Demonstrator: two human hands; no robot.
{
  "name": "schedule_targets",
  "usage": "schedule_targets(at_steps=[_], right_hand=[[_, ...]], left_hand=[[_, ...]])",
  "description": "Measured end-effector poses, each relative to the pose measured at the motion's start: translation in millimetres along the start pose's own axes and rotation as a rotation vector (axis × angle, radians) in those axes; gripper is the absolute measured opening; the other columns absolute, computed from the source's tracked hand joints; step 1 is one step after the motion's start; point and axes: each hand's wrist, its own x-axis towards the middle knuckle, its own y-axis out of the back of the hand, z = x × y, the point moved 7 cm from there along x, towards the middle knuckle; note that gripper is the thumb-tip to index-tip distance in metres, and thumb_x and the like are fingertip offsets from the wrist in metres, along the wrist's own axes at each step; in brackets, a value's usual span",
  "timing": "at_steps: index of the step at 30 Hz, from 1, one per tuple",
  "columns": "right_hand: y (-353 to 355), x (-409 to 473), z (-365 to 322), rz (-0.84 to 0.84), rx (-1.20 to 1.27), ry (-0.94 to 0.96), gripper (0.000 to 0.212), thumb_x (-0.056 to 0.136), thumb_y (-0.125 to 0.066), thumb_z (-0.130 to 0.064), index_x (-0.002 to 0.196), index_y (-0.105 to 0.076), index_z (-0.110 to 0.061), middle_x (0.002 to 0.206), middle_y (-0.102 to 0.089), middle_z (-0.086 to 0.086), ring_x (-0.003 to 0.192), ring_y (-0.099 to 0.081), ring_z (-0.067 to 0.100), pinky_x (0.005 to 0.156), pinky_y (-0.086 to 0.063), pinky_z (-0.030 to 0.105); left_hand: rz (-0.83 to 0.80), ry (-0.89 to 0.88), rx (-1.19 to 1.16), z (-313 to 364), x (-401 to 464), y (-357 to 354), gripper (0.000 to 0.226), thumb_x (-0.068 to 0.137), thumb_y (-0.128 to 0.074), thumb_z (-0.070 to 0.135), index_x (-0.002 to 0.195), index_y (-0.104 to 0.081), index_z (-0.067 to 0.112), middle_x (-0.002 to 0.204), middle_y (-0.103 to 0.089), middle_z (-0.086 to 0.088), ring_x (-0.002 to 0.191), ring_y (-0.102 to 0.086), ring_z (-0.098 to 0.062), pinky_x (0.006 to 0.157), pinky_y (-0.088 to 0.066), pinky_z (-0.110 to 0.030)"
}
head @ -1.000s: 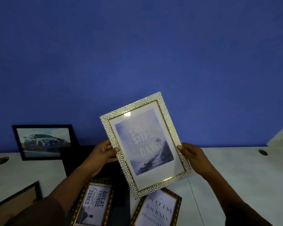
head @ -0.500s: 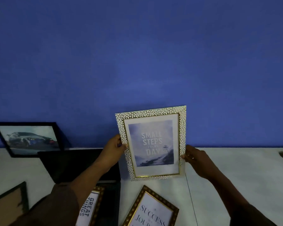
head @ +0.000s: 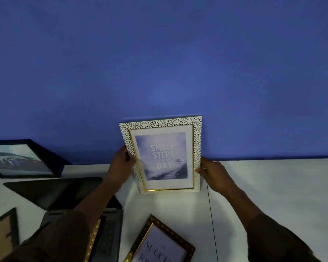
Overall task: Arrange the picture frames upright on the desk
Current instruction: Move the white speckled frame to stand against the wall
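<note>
A white pebbled frame with a gold inner rim, reading "Small steps every day", stands upright on the white desk against the blue wall. My left hand grips its left edge and my right hand grips its right edge. A black frame with a car picture leans upright at the far left. A gold-brown frame reading "Success" lies flat near the front. Part of another gold frame shows under my left sleeve.
An open dark laptop sits left of centre under my left arm. A black-edged frame showing its brown back lies at the lower left. A seam in the desk runs front to back under my right wrist.
The pebbled frame was tilted in the air; both hands have turned it straight and brought it down and back until its bottom edge rests on the desk by the wall.
</note>
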Motion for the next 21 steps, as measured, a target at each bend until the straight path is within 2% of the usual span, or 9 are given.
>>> schedule_targets(at_steps=[3,5,7,9,11,14,16,18,21], right_hand=[[-6.0,4.5,7.1,-0.016,0.013,0.005,0.032,0.1,-0.056,-0.029,0.131,-0.057,-0.018,0.125,-0.071,0.004,0.11,-0.069,0.027,0.079,-0.044,0.023],[-7.9,5.2,8.0,-0.019,0.028,0.003,0.033,0.1,-0.056,-0.03,0.131,-0.057,-0.018,0.126,-0.071,0.004,0.109,-0.07,0.025,0.079,-0.044,0.023],[-9.4,6.0,9.1,-0.023,0.045,-0.006,0.033,0.1,-0.056,-0.031,0.131,-0.057,-0.018,0.126,-0.071,0.004,0.109,-0.07,0.025,0.081,-0.048,0.025],[-9.6,6.0,8.8,-0.014,0.06,-0.019,0.033,0.1,-0.057,-0.032,0.13,-0.058,-0.019,0.125,-0.072,0.004,0.109,-0.07,0.025,0.085,-0.053,0.029],[-10.0,4.9,8.8,0.012,0.076,-0.042,0.032,0.098,-0.059,-0.034,0.127,-0.058,-0.02,0.123,-0.072,0.002,0.109,-0.07,0.024,0.085,-0.052,0.029],[-13.3,-5.5,14.7,0.083,0.122,-0.135,0.042,0.097,-0.06,-0.041,0.132,-0.054,-0.021,0.131,-0.068,0.001,0.114,-0.068,0.025,0.095,-0.053,0.036],[-19.6,-22.1,20.9,0.143,0.161,-0.21,0.048,0.094,-0.063,-0.043,0.136,-0.05,-0.022,0.134,-0.066,0.003,0.112,-0.069,0.025,0.097,-0.055,0.042],[-31.7,-46.6,25.9,0.181,0.176,-0.253,0.045,0.093,-0.066,-0.04,0.132,-0.052,-0.022,0.128,-0.068,0.005,0.101,-0.071,0.021,0.089,-0.057,0.038],[-65.4,-91.1,33.9,0.141,0.233,-0.336,0.043,0.092,-0.067,-0.041,0.128,-0.053,-0.022,0.122,-0.07,0.005,0.09,-0.065,0.013,0.082,-0.053,0.029]], left_hand=[[0.021,0.005,0.014,-2.6,4.2,-1.4,0.032,0.095,-0.056,0.003,0.123,-0.063,0.017,0.114,-0.072,0.003,0.103,-0.067,-0.005,0.083,-0.052,-0.024],[0.022,0.007,0.007,-1.8,4.9,-0.4,0.034,0.093,-0.055,-0.004,0.12,-0.064,0.014,0.108,-0.071,0.008,0.094,-0.066,0.01,0.076,-0.05,-0.011],[0.012,0.015,0.012,-0.5,5.9,-0.6,0.035,0.093,-0.054,-0.007,0.119,-0.063,0.015,0.104,-0.069,0.013,0.087,-0.065,0.015,0.071,-0.048,-0.003],[0.006,0.03,-0.009,-0.4,6.6,0.7,0.035,0.092,-0.055,-0.009,0.117,-0.064,0.014,0.101,-0.07,0.013,0.089,-0.066,0.007,0.076,-0.05,-0.013],[0.007,0.045,-0.03,-1.3,7.0,1.4,0.034,0.092,-0.055,-0.007,0.116,-0.064,0.016,0.102,-0.071,0.01,0.097,-0.067,-0.008,0.082,-0.05,-0.026],[0.003,0.097,-0.039,-9.6,4.2,-1.9,0.034,0.093,-0.06,0.005,0.125,-0.058,0.016,0.114,-0.069,0.001,0.105,-0.065,-0.017,0.09,-0.052,-0.036],[0.006,0.16,-0.053,-23.4,-2.5,-5.9,0.047,0.092,-0.067,0.014,0.136,-0.049,0.016,0.123,-0.065,-0.003,0.111,-0.064,-0.021,0.093,-0.051,-0.04],[0.019,0.226,-0.059,-40.2,-17.5,-10.6,0.055,0.09,-0.071,0.02,0.138,-0.045,0.014,0.128,-0.06,-0.004,0.116,-0.059,-0.024,0.097,-0.048,-0.039],[-0.026,0.332,-0.09,-70.9,-53.1,-23.6,0.049,0.09,-0.07,0.015,0.132,-0.046,0.009,0.129,-0.054,-0.01,0.117,-0.054,-0.025,0.087,-0.044,-0.028]])
